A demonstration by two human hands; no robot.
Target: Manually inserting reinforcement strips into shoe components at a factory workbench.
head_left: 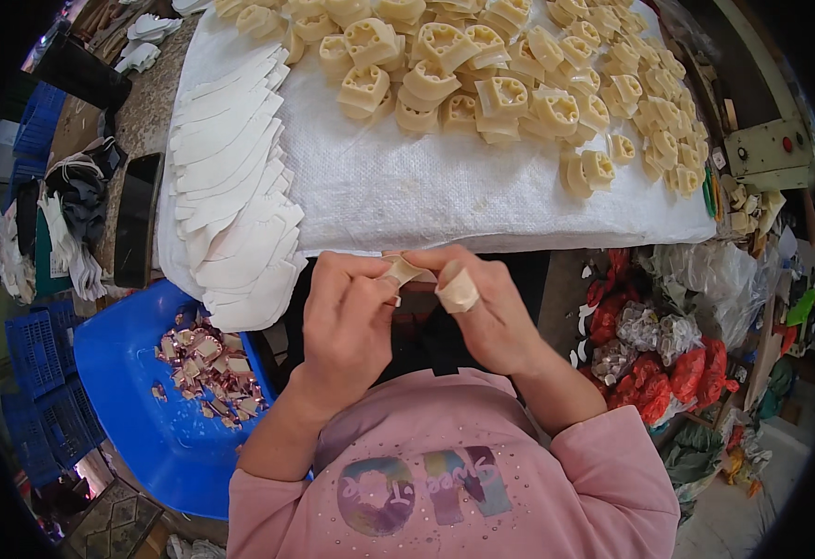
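Close in front of my body, at the table's near edge, both hands meet around a small cream-coloured piece. My left hand [344,312] pinches one side of this cream piece [405,271] between thumb and fingers. From the other side my right hand [491,317] grips it with closed fingers. Pale wrapping [457,291] covers a digit of the right hand. Much of the piece is hidden by my fingers. Thin white cut pieces [230,168] lie overlapped in a long row beyond my left hand. Many cream moulded blocks with hollows [426,84] are heaped at the far side.
White woven sheeting [389,200] covers the table. At left, a blue basin [128,401] holds shiny purple-and-beige pieces [212,368]; above it lies a dark phone-like slab [137,219]. Red and clear plastic bags [654,377] are piled at right, below a control box [769,149].
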